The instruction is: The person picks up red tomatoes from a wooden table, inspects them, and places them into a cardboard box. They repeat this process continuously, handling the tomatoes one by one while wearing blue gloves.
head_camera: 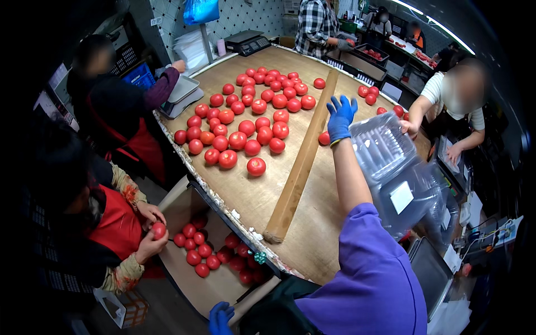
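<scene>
My right hand [341, 119], in a blue knit glove, reaches out over the wooden table [312, 197] just right of a long wooden bar [299, 176]. Its fingers are spread and hold nothing. A tomato [324, 138] lies right beside its wrist. Clear plastic clamshell boxes [383, 146] are to the right of my forearm, one held by a person across the table. My left hand [221, 318], also blue-gloved, is low at the bottom edge, near the rim of a lined crate [255, 298]; it is partly cut off, and its grip is unclear. Many red tomatoes [237, 140] lie left of the bar.
The lined crate holds tomatoes [204, 251]; a person in a red apron stands beside it, holding a tomato [158, 230]. Scales [247, 43] stand at the table's far edge and left edge [182, 96]. Several co-workers surround the table. A dark tray [431, 272] lies at right.
</scene>
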Demonstrator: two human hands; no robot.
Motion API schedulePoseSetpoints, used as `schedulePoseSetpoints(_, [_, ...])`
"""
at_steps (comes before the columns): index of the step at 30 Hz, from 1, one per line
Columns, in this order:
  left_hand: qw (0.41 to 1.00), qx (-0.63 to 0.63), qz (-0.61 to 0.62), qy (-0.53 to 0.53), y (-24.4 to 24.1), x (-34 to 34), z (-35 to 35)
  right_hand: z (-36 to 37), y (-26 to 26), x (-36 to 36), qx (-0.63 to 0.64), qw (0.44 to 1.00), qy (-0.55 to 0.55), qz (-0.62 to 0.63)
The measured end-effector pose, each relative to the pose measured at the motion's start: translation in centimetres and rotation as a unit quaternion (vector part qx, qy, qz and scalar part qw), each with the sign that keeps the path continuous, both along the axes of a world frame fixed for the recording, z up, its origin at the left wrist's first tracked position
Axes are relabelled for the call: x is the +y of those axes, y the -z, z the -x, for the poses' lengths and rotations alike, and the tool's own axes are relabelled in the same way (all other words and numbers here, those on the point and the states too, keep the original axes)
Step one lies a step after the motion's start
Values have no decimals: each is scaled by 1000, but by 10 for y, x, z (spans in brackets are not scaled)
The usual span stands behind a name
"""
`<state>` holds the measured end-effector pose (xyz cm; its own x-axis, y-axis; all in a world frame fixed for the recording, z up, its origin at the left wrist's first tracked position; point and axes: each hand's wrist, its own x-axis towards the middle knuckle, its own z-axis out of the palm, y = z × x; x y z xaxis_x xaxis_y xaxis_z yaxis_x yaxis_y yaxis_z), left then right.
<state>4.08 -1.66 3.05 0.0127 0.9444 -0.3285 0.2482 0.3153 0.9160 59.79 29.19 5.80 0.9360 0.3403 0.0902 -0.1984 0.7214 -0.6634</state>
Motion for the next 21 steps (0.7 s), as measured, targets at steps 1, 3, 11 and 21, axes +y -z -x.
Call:
schedulePoseSetpoints(1, [999,-28,35,-24,-5,4,-6,9,-3,2,-95,995,-14,19])
schedulePoseSetpoints(3, [994,-54,74,-50,-13,7,-14,36,4,7,-217,964,-123,90])
schedulePoseSetpoints(11, [991,-60,115,-45,-14,13,-19,104,216,-8,-591,535,-80,598])
schedulePoseSetpoints(21, [992,-10,119,41,-13,25,-35,-2,214,9,-563,462,58,683])
